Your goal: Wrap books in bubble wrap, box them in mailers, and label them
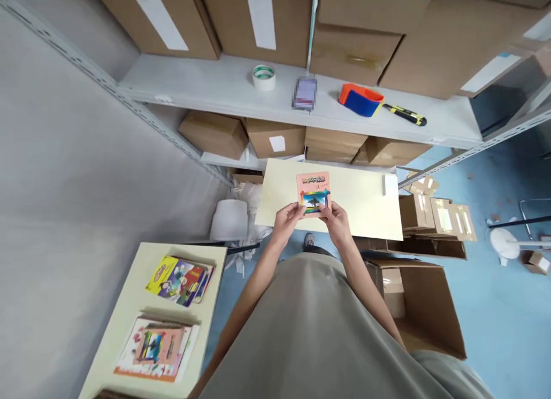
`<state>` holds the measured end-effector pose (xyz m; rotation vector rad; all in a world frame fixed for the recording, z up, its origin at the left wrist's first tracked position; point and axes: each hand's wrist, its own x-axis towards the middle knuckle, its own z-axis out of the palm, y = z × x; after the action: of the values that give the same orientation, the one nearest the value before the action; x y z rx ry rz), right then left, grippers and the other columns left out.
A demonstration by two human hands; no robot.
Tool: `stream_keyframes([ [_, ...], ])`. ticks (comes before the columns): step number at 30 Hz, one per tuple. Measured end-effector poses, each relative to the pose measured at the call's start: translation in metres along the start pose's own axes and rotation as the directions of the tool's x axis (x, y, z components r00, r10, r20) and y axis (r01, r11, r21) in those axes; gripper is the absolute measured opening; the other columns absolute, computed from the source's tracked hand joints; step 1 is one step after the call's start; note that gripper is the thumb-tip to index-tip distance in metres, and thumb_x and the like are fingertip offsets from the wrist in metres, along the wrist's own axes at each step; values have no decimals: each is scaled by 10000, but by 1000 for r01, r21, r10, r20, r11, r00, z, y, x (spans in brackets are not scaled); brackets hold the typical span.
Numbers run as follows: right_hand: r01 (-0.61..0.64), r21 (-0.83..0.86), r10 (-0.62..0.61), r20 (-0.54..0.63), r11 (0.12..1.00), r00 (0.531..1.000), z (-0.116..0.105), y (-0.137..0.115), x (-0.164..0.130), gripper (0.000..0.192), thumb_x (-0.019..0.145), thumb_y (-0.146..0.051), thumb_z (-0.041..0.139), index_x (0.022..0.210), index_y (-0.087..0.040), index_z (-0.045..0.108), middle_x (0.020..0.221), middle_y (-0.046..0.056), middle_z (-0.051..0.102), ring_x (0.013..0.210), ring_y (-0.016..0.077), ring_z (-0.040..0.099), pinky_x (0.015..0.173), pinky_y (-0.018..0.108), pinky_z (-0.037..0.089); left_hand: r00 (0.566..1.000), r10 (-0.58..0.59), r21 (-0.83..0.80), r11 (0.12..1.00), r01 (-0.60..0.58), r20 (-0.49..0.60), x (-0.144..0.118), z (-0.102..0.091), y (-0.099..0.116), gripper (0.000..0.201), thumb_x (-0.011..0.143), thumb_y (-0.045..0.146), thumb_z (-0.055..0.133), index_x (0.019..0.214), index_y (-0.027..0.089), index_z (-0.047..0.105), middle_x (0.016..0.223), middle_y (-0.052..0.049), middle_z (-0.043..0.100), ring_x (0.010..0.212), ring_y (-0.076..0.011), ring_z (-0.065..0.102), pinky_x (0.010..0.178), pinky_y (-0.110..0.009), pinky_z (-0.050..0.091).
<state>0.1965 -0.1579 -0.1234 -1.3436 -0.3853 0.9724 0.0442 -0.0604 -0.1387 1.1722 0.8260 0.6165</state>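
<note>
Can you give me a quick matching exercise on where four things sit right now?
Things:
1. Pink booklet
2. Tape roll
3. Box cutter
4. Open box

Places:
A. On the floor, right of the person
B. Shelf, left of the blurred item
C. Held in both hands over the cream table
D. Shelf, right of the orange-blue holder

Pairs: 1-C, 2-B, 3-D, 4-A

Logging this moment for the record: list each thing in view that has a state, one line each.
pink booklet: held flat over the cream table, cover up
left hand: gripping the booklet's lower left corner
right hand: gripping its lower right corner
tape roll: lying flat on the shelf
utility knife: lying on the shelf, blade not visible
floor box: open
</note>
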Motion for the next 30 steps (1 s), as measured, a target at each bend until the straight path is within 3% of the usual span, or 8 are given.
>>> stream_keyframes([
  [6, 50, 39, -53, 90, 998, 995, -18, -34, 52, 567, 848, -787, 891, 1001, -250, 796, 1010, 60, 864, 994, 279, 820, 950, 440, 691, 988, 42, -125, 990, -61, -147, 49, 42, 29, 612, 753, 740, 993, 951, 179, 850, 977, -66, 847, 900, -201, 754, 873, -310, 589],
  [9, 195, -61, -194, 29, 979, 981, -30, -57, 72, 585, 901, -790, 834, 1053, -225, 824, 1111, 116, 872, 1077, 310, 817, 985, 478, 686, 969, 72, -161, 981, -112, -236, 67, 59, 43, 617, 697, 704, 1039, 973, 173, 891, 974, -69, 865, 882, -202, 765, 868, -315, 600],
  [12, 407, -220, -431, -77, 887, 899, -36, -78, 76, 578, 999, -732, 756, 1260, -221, 835, 1385, 172, 829, 1332, 343, 762, 1117, 525, 649, 933, 128, -128, 975, -180, -336, 79, 77, 53, 588, 703, 673, 1045, 992, 177, 917, 970, -70, 882, 922, -234, 799, 916, -349, 634],
  [14, 470, -279, -497, -30, 837, 867, -33, -87, 72, 560, 1060, -685, 703, 1373, -235, 819, 1501, 170, 789, 1418, 339, 728, 1177, 528, 623, 910, 185, -57, 974, -221, -370, 82, 88, 56, 557, 760, 657, 1018, 1027, 176, 930, 1014, -85, 897, 956, -266, 825, 937, -385, 661],
  [18, 420, -337, -420, 75, 843, 904, -14, -93, 65, 700, 954, -695, 838, 1470, -226, 780, 1488, 161, 803, 1190, 322, 818, 1050, 464, 673, 844, 416, 217, 907, -361, -337, 72, 110, 56, 436, 919, 588, 929, 1137, 211, 939, 1188, -121, 902, 1112, -324, 856, 1065, -483, 685],
  [22, 396, -339, -414, 20, 853, 910, -6, -100, 80, 540, 1041, -716, 701, 1169, -210, 840, 1060, 90, 880, 887, 248, 794, 830, 361, 644, 784, 601, 438, 754, -490, -155, 61, 111, 56, 342, 1033, 528, 834, 1245, 273, 916, 1345, -135, 867, 1295, -326, 822, 1182, -527, 656],
  [27, 359, -134, -356, 48, 924, 933, -20, -121, 104, 602, 944, -798, 773, 993, -201, 831, 892, 67, 849, 775, 236, 748, 694, 332, 605, 889, 344, 227, 932, -283, -302, 74, 79, 73, 580, 996, 674, 841, 1362, 224, 861, 1463, -172, 814, 1320, -334, 803, 1086, -457, 686],
  [30, 316, -35, -311, 93, 948, 946, -24, -129, 104, 614, 906, -789, 831, 1066, -197, 859, 938, 78, 870, 813, 259, 784, 707, 352, 640, 971, 132, -63, 987, -147, -201, 85, 70, 83, 663, 867, 726, 940, 1236, 177, 895, 1290, -175, 872, 1189, -337, 845, 1076, -462, 677],
])
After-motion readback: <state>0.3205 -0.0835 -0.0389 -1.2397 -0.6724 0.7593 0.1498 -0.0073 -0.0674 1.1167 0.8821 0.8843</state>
